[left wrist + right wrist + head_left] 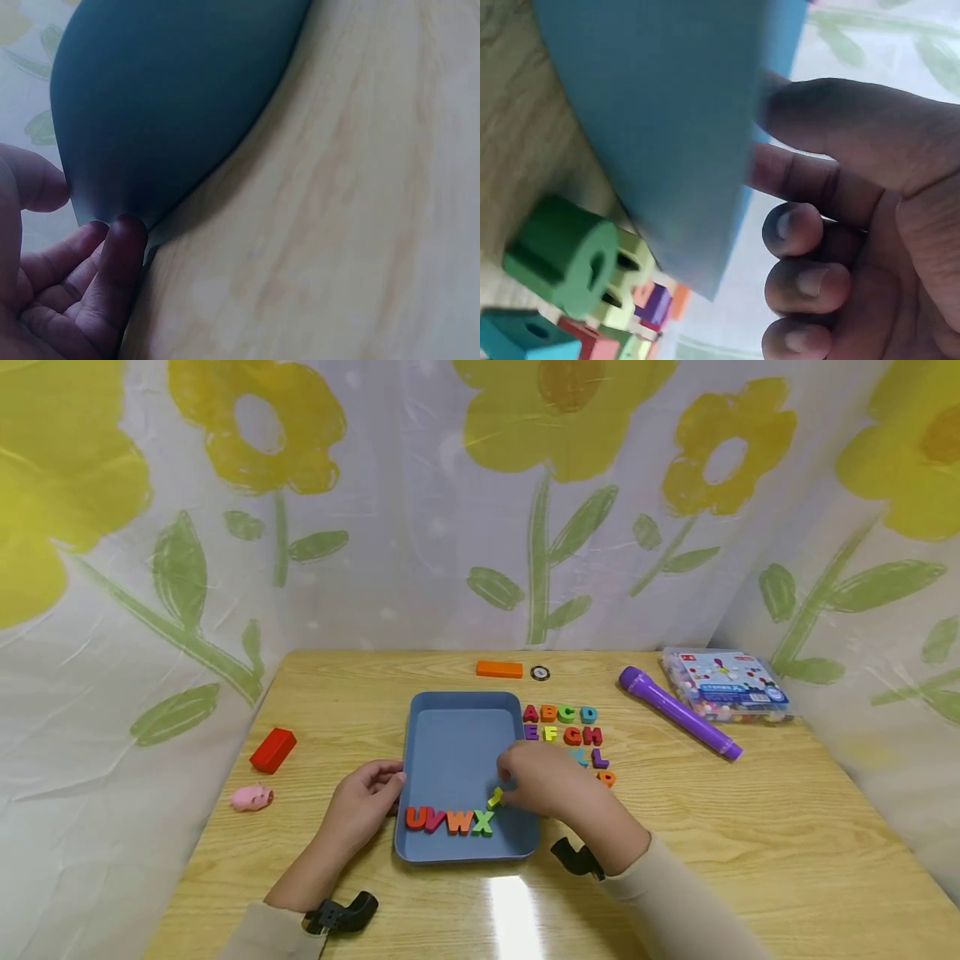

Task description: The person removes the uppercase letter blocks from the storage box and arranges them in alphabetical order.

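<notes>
A blue-grey tray (457, 760) lies on the table, with the letters U (416, 818), V (435, 820), W (459, 822) and X (483, 823) in a row along its near end. My right hand (547, 781) reaches over the tray's right wall and pinches a small yellow letter (494, 798) just above the X. In the right wrist view, that wall hides the thumb and index fingertips; the other fingers curl outside it. At the left wall, my left hand (365, 802) grips the rim between thumb and fingers (124, 255).
Rows of coloured letters (567, 735) lie right of the tray, partly behind my right hand. Farther right are a purple microphone (678, 712) and a clear box (727, 685). An orange block (499, 669) and round disc (540, 672) sit behind; a red block (273, 750) and pink pig (251, 797) are left.
</notes>
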`<state>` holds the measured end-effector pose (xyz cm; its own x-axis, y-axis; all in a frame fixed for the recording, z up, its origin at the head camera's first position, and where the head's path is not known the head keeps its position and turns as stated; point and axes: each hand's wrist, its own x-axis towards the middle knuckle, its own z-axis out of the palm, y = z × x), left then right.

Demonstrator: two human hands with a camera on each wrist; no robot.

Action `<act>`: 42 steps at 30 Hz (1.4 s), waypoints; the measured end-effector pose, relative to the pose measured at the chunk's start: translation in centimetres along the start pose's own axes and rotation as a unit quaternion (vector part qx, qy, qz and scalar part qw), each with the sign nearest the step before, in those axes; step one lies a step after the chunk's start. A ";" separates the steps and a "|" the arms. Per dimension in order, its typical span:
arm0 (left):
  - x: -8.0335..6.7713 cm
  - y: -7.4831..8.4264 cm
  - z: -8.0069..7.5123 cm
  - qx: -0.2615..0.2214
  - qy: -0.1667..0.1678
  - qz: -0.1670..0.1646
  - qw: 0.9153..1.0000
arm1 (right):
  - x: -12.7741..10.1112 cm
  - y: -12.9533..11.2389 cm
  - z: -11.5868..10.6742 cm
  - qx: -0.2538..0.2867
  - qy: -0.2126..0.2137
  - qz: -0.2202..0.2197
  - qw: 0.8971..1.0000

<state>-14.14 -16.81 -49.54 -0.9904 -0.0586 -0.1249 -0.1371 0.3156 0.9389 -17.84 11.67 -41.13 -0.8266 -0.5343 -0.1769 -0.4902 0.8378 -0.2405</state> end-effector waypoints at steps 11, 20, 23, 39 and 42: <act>0.2 0.5 0.3 0.000 -0.008 0.000 1.000 | 0.4 0.2 1.4 -0.026 0.017 -0.004 0.999; -0.1 0.8 0.2 -0.009 -0.010 0.001 1.000 | 0.3 0.4 1.6 -0.028 0.038 -0.021 0.999; -0.1 0.9 0.2 -0.013 -0.010 0.001 1.000 | -0.1 0.9 0.7 0.007 0.036 -0.017 0.999; 0.0 0.4 0.1 0.008 -0.002 -0.004 1.000 | -9.0 11.3 -2.5 0.116 0.111 0.065 0.985; -0.1 0.2 0.0 0.012 -0.002 -0.002 1.000 | -9.8 12.2 -1.5 0.117 0.095 0.075 0.986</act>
<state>-14.09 -16.77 -49.32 -0.9898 -0.0570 -0.1305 -0.1422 0.3388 0.9301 -16.12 27.25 -40.93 -0.9330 -0.3565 -0.0500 -0.2994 0.8457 -0.4418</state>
